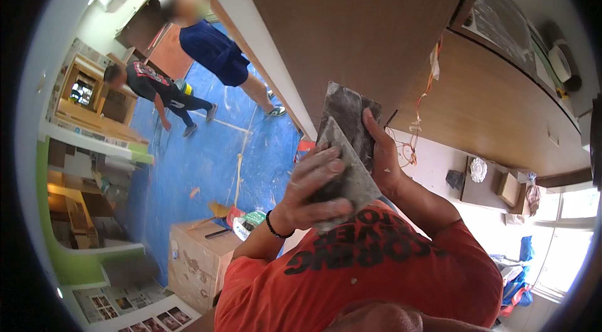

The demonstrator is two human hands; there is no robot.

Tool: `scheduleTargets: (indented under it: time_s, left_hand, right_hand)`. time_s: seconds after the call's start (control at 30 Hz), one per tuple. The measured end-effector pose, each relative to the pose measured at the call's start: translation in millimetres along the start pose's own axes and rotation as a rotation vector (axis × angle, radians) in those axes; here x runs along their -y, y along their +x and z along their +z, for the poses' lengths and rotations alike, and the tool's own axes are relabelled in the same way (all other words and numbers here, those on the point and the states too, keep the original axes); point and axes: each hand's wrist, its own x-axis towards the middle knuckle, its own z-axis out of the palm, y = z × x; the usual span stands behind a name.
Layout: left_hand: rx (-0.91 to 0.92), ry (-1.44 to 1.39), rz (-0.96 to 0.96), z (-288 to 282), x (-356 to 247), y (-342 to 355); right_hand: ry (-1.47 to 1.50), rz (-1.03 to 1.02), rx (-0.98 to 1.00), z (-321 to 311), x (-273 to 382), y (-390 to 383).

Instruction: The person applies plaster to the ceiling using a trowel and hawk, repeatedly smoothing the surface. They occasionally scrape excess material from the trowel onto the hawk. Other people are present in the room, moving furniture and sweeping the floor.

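Note:
My left hand (312, 183) is closed on a flat grey plastering trowel (356, 172), its fingers coated with pale dust or putty. Behind and above that blade, my right hand (385, 155) grips a darker, putty-smeared flat rectangular plate (343, 105), thumb along its face. The two flat tools overlap in front of my chest, and the lighter blade partly covers the darker one. Any handles are hidden. A brown wooden panel (351, 25) rises just beyond my hands.
Loose wires (415, 125) hang from the panel at right. A cardboard box (204, 257) with bags on it stands to my left. Blue sheeting (207, 163) covers the floor, where two people (213, 53) (163, 87) are on their feet. Windows (567, 238) are at far right.

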Motion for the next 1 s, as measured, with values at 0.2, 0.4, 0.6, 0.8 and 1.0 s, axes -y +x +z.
scheduleTargets:
  time_s: [0.2,0.4,0.6,0.8,1.0]
  left_hand:
    - [0.148,0.477,-0.172,-49.1,32.1,-11.9]
    - [-0.530,0.191,-0.602,-29.2,16.9,-31.6]
    - [-0.324,0.278,-0.616,-39.9,23.8,-27.1]
    - [-0.911,-0.778,-0.781,-31.2,73.7,6.7]
    - [-0.699,-0.502,-1.152,-16.1,32.1,-38.6]
  right_hand:
    - [-0.045,0.101,0.047,6.9,-0.9,24.2]
    - [-0.681,-0.422,-0.116,2.2,-22.8,49.9]
    - [-0.307,-0.334,0.072,-9.6,15.1,70.7]
    - [-0.234,0.350,-0.074,-5.3,-22.1,54.6]
    - [-0.137,0.055,0.081,-30.8,26.5,68.2]
